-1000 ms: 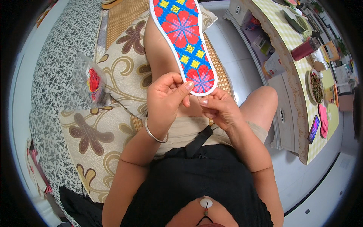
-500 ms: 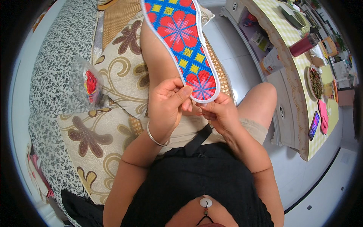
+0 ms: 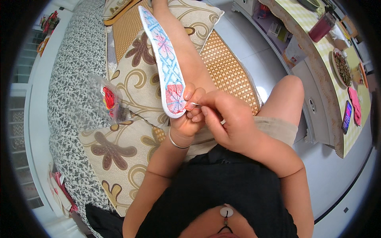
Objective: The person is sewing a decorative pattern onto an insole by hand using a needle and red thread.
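"Where does the insole [image 3: 168,65] lie relative to the grip?"

"Its rounded end is grasped in the left hand [image 3: 184,123], fingers at the right edge; the narrower end reaches well beyond that hand."

"And the right hand [image 3: 234,117]?"

"Just beside the insole's rounded end, thumb and forefinger pinching a slim pale piece [image 3: 195,104], too small to identify."

"What lies around the person?"

"A clear bag [image 3: 109,99] holding red strands, at the left edge of a flowered cushion [image 3: 137,81]; and a phone [image 3: 347,117] near the table's [image 3: 322,55] closest corner."
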A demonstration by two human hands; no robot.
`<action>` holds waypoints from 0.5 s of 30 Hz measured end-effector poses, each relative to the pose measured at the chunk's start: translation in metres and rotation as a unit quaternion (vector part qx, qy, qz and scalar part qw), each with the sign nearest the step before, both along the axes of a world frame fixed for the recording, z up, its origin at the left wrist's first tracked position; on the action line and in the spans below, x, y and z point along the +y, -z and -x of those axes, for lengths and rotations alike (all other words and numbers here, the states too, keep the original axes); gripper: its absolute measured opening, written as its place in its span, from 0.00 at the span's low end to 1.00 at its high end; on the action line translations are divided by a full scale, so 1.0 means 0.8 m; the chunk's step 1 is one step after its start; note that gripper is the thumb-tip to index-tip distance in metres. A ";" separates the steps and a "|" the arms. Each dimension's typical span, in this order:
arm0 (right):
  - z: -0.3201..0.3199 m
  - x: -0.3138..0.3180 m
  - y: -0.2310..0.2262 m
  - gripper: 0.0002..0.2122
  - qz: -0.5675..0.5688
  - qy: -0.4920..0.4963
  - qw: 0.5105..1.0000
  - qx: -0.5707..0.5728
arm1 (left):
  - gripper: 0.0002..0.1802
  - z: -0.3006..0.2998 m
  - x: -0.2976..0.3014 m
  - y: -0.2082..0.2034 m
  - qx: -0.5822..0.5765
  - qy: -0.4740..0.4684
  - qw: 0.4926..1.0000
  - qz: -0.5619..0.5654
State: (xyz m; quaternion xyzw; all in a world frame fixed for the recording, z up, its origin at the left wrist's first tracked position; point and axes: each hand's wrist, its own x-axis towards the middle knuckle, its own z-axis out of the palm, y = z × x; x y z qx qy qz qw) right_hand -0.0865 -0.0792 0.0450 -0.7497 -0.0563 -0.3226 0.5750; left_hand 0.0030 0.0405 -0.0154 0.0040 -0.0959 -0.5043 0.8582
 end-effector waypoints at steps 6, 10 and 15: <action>-0.008 -0.002 0.013 0.09 0.118 0.033 0.991 -0.061 | 0.10 0.002 -0.003 0.005 -0.006 -0.038 0.999 -0.001; -0.007 0.001 0.010 0.08 0.119 0.039 0.991 -0.055 | 0.09 0.006 -0.004 0.004 0.003 -0.043 0.999 -0.011; -0.010 0.001 0.015 0.08 0.121 0.040 0.990 -0.060 | 0.09 0.006 -0.006 0.000 0.001 -0.038 0.999 -0.008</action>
